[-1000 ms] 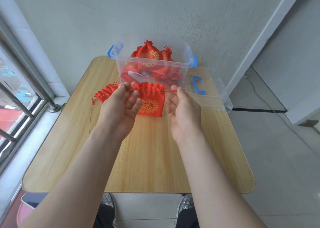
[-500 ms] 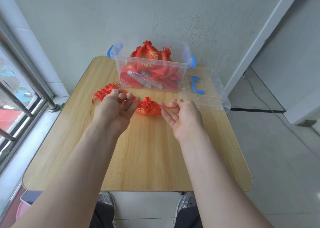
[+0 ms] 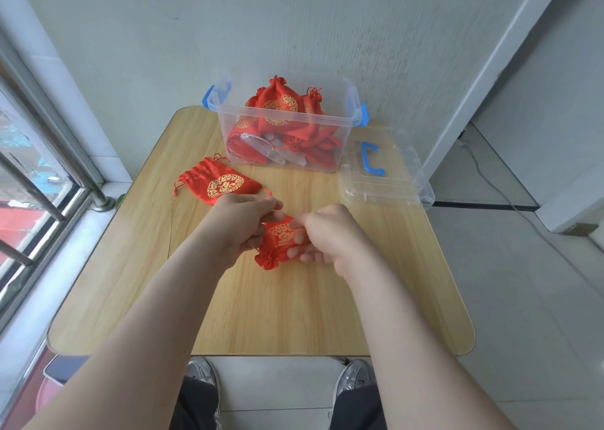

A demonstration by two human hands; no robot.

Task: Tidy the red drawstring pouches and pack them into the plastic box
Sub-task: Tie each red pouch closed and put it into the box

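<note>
Above a pair of grey shoes (image 3: 200, 370), two bare arms reach over a wooden worktop (image 3: 277, 315). At mid-worktop the left hand (image 3: 242, 225) and right hand (image 3: 327, 233) meet on a red pouch (image 3: 281, 240) with gold print, each gripping one side, its gathered mouth turned toward the near edge. Farther left, a second pouch (image 3: 222, 184) lies flat on the wood. Against the far wall, the clear plastic box (image 3: 294, 119) stands open with more red pouches (image 3: 277, 109) piled inside. Its lid (image 3: 395, 184), with a blue handle (image 3: 371, 159), lies just to the right.
</note>
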